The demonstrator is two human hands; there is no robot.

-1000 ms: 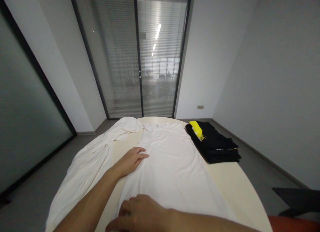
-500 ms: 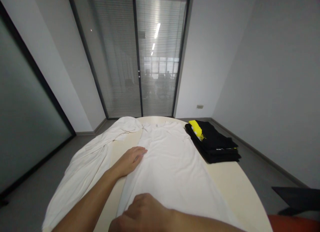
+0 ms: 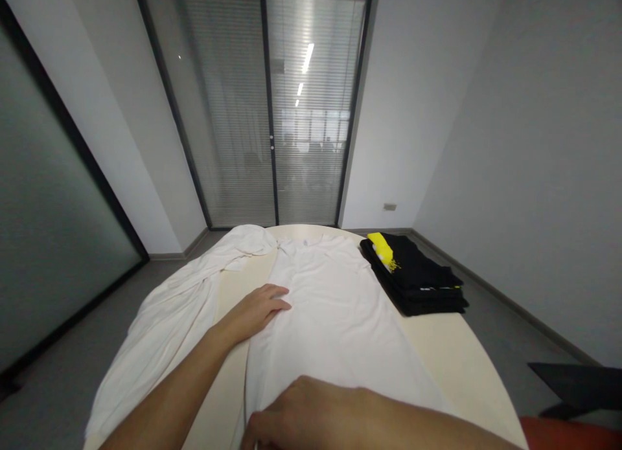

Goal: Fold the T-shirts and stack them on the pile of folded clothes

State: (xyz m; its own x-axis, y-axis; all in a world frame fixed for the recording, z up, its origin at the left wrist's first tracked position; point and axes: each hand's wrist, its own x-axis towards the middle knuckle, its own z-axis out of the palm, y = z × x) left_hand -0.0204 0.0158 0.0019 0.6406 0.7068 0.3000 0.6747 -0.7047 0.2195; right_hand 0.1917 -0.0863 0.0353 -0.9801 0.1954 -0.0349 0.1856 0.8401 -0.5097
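Observation:
A white garment (image 3: pixel 335 320) lies spread flat down the middle of a round, cream-coloured table (image 3: pixel 466 353). My left hand (image 3: pixel 262 311) rests on its left edge, thumb and fingers apart, holding nothing. Close to me, at the bottom of the view, my right hand (image 3: pixel 301 414) is curled over the garment's near left edge, its fingers bent and closed on the cloth. Part of the right hand's fingertips is cut off by the frame.
More white cloth (image 3: pixel 175 320) lies loosely along the table's left side. A stack of folded black clothes (image 3: pixel 418 275) with a yellow patch sits at the right edge. A dark and red object (image 3: pixel 573 430), perhaps a chair, stands at the lower right.
My right hand has moved to the right, and the garment's near left edge has shifted right with it. My left hand's thumb and fingers have spread apart.

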